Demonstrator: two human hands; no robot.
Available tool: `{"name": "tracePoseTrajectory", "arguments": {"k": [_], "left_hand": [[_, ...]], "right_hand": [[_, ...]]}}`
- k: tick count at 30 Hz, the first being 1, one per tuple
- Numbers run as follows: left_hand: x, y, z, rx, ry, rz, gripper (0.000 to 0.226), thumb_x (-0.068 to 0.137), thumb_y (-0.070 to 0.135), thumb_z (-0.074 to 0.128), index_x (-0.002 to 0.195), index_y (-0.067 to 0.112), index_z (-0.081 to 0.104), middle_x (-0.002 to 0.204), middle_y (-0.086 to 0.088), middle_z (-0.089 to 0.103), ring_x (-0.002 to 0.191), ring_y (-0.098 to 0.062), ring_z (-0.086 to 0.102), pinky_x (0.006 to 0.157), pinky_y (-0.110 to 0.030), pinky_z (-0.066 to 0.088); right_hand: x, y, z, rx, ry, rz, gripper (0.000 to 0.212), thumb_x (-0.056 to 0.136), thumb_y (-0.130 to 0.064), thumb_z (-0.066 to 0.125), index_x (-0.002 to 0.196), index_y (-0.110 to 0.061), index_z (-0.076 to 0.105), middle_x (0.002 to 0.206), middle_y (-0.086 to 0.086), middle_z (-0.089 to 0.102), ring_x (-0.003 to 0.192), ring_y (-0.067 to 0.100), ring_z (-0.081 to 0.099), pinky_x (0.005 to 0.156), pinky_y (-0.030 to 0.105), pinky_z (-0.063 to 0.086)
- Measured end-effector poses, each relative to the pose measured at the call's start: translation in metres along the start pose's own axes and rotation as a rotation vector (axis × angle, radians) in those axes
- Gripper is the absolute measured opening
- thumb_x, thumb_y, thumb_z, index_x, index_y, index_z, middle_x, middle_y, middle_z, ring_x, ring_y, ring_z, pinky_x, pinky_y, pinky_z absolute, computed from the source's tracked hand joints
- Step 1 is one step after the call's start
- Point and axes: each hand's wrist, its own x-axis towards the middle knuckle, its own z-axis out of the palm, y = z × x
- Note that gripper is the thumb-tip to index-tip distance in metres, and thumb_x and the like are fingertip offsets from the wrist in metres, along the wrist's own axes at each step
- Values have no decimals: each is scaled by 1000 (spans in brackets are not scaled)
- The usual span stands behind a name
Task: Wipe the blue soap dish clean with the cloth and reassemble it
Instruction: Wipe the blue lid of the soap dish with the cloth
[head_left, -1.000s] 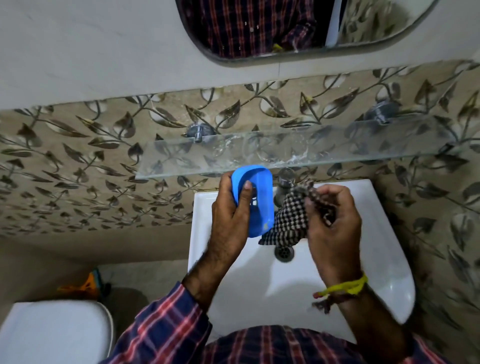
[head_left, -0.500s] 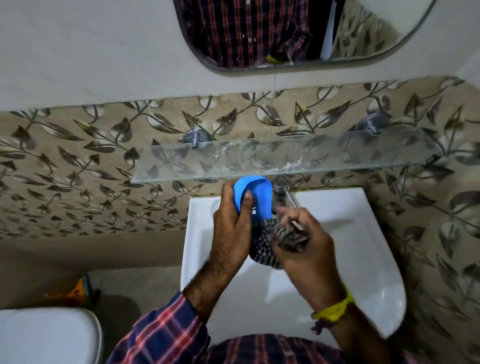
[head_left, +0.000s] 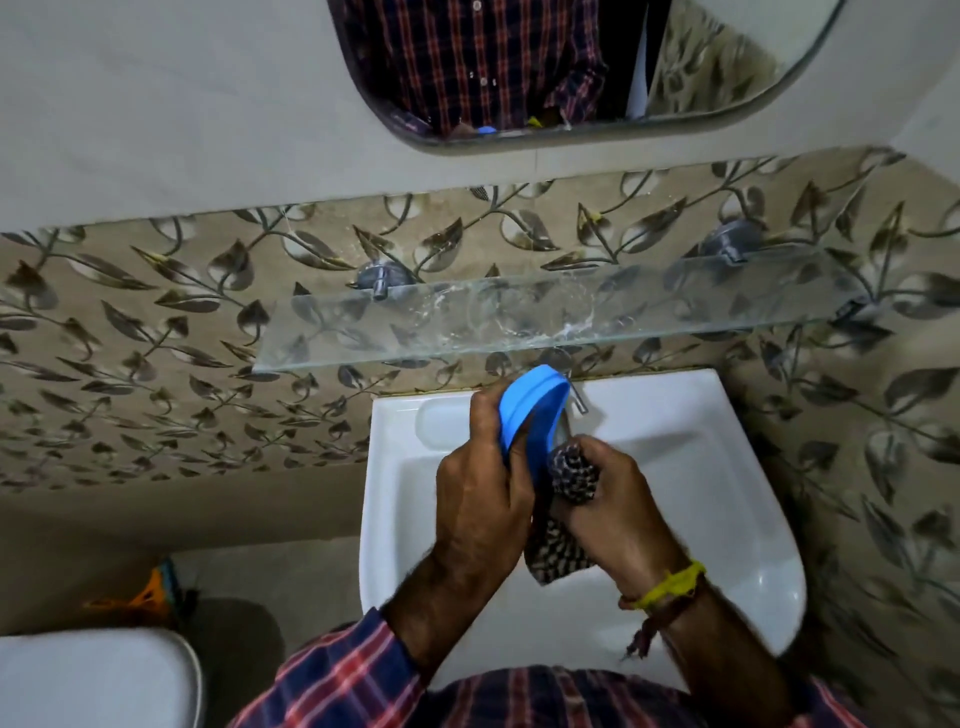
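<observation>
Over the white ceramic washbasin (head_left: 675, 467), the left hand (head_left: 480, 499) grips a blue oval plastic soap dish (head_left: 530, 402) tilted on edge, while the right hand (head_left: 613, 512) clutches a bunched black-and-white checked cloth (head_left: 571, 470) pressed against the dish's inner side; no readable writing shows.

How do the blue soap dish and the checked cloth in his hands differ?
The blue soap dish is rigid, smooth plastic in one plain colour; the checked cloth is soft, dark-and-light patterned fabric. The left hand holds the dish tilted on edge, its shape intact, while the right hand bunches the cloth, with a tail hanging below. Both are held above the white sink, pressed together.
</observation>
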Motion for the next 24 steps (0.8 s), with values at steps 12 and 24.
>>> {"name": "tracePoseTrajectory", "arguments": {"k": [12,24], "left_hand": [[-6,2,4,-34,-2,-55,30,98,39,40,127,43,36,95,45,59,79,12,61,61,-7,45],[-17,3,4,-65,-56,13,34,95,27,42,129,27,39,86,15,63,74,1,60,63,3,38]], "right_hand": [[8,2,-7,466,-45,122,53,64,17,75,110,-2,56,94,9,75,87,20,73,69,27,58],[9,15,7,440,56,197,39,72,11,75,107,-4,65,97,11,76,95,29,72,84,41,60]]}}
